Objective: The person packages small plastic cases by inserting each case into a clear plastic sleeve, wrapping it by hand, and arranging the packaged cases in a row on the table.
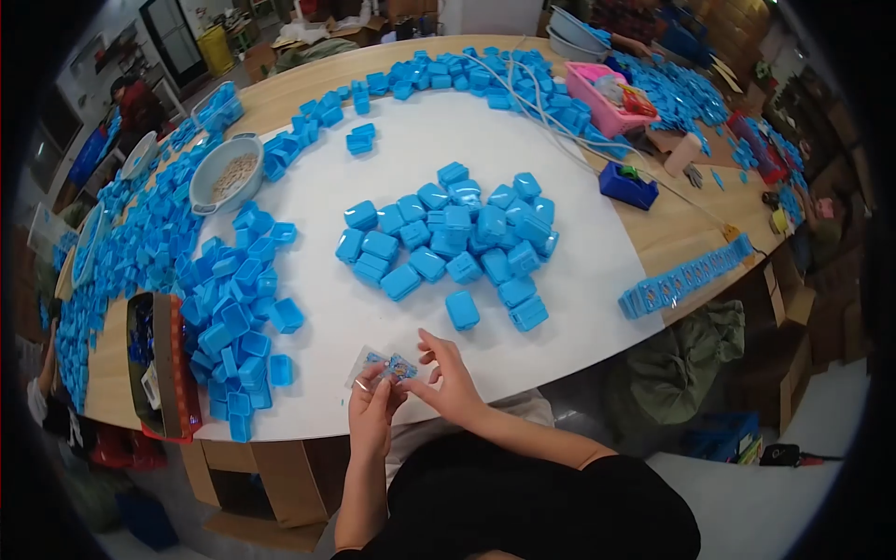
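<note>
My left hand [371, 422], with a ring on one finger, pinches a small clear packet [402, 367] with blue printed pieces at the front edge of the table. Close to the packet's right side is my right hand [455, 385], its fingers apart and its thumb near the packet's edge. Just beyond both hands, a closed blue plastic box [461, 311] lies on the white sheet [579, 350]. A heap of similar closed boxes [448, 229] spreads behind it.
Open blue box parts [238, 317] are heaped along the left. A grey bowl [199, 191] holds small pale pieces. A dark red-rimmed bin [177, 373] stands front left. Rightward are a pink basket [597, 110], blue tape dispenser [627, 189], cables and a row of blue printed packs [686, 283].
</note>
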{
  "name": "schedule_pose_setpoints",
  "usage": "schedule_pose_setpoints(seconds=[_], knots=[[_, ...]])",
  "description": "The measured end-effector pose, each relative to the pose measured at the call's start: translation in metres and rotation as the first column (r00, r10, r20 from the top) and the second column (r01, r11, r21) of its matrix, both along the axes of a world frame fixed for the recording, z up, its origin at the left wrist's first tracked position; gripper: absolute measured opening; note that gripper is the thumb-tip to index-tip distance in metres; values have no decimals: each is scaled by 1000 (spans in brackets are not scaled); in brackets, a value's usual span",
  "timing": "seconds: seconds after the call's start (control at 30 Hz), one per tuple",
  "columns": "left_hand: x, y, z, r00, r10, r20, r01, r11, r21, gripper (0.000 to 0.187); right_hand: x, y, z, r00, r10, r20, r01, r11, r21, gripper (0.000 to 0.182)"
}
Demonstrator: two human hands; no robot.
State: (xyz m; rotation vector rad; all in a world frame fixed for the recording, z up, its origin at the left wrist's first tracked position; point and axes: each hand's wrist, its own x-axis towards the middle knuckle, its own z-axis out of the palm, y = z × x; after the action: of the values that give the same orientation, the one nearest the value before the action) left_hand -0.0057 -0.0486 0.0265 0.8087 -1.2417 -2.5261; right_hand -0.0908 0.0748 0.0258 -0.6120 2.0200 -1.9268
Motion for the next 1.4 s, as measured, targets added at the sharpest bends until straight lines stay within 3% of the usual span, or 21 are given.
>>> schedule_pose_setpoints(seconds=[0.03,0.1,0.13,0.17,0.2,0.27,0.5,0.73,0.87,0.9,1.03,1.23,1.3,1.37,1.4], knots=[[3,1,-1,999,-47,27,47,999,-4,27,2,5,0,981,-19,193,23,999,-22,23],[-4,2,-5,995,-83,47,83,997,2,26,-7,18,-12,904,217,368,-235,972,3,34],[-3,1,-9,993,-95,71,95,995,8,25,-6,23,-13,890,226,395,-244,970,-6,34],[1,-1,-13,990,-100,95,100,995,14,25,-8,27,-13,980,139,139,-154,982,109,35],[9,-3,-15,988,-102,113,101,995,18,24,-11,28,-11,988,66,-143,-39,981,190,36],[17,-4,-15,991,-46,122,43,999,28,24,-22,33,-13,800,-107,-590,327,902,280,42],[-5,0,-4,997,56,60,-58,998,40,22,-51,30,-34,708,-199,-678,543,766,343,60],[-8,-5,-3,996,67,50,-72,993,97,21,-59,37,-54,730,-137,-669,509,762,400,61],[-15,-6,2,993,105,52,-112,982,152,20,-51,47,-46,941,-204,-271,275,926,257,58],[-15,-7,2,993,104,55,-111,982,153,20,-50,48,-43,941,-204,-269,275,926,259,58],[-24,-10,-6,989,147,10,-147,973,178,17,-51,51,-34,979,-139,146,153,984,-88,56],[-37,-8,-5,987,151,48,-155,985,76,17,-41,54,-39,982,-188,-6,187,970,156,56],[-43,-8,2,975,187,123,-205,967,152,15,-39,62,-45,987,-163,4,160,968,193,57],[-47,-18,-28,984,176,4,-169,940,297,23,-38,68,-53,969,-212,126,207,977,51,55],[-48,-22,-40,988,155,-4,-146,942,303,26,-29,69,-39,977,-195,83,188,979,80,56]])
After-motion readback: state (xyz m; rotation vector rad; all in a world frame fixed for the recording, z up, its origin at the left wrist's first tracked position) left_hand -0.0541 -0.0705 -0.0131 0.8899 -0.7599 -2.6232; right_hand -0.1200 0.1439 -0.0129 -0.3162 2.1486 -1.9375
